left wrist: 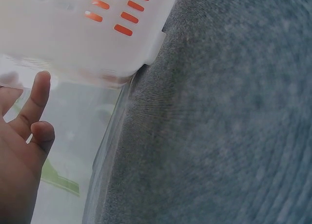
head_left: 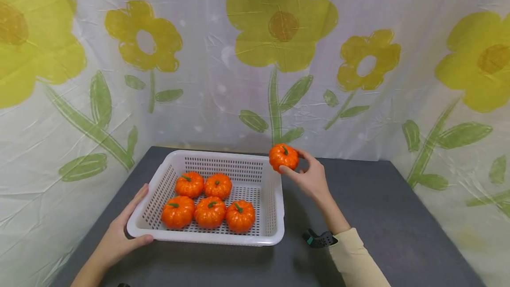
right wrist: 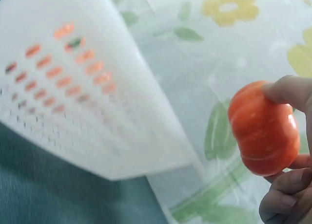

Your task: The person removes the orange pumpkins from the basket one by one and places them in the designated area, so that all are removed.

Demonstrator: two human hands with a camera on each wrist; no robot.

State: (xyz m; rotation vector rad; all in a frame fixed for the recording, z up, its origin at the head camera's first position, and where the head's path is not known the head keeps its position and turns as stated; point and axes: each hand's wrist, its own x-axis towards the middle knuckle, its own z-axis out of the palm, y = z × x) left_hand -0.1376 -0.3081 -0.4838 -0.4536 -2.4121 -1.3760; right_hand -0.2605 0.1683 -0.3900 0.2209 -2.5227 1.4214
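Note:
A white perforated plastic basket [head_left: 207, 237] has several small orange pumpkins with green stems in it, one of them a front pumpkin [head_left: 210, 212]. At its left front corner my left hand [head_left: 121, 229] grips the rim, thumb along the front edge and fingers along the left side. Above the basket's back right corner, my right hand [head_left: 308, 176] holds another orange pumpkin [head_left: 283, 157] between thumb and fingers. In the right wrist view that pumpkin [right wrist: 263, 129] is beside the basket's outer wall [right wrist: 141, 136], apart from it. The left wrist view shows the fingers partly, near the basket's rim.
Beneath the basket is a dark grey tabletop [head_left: 382, 220]. A black band [head_left: 320, 238] is at my right wrist by the cream sleeve [head_left: 358, 260]. Behind and at both sides hangs a white curtain [head_left: 199, 101] with yellow flowers.

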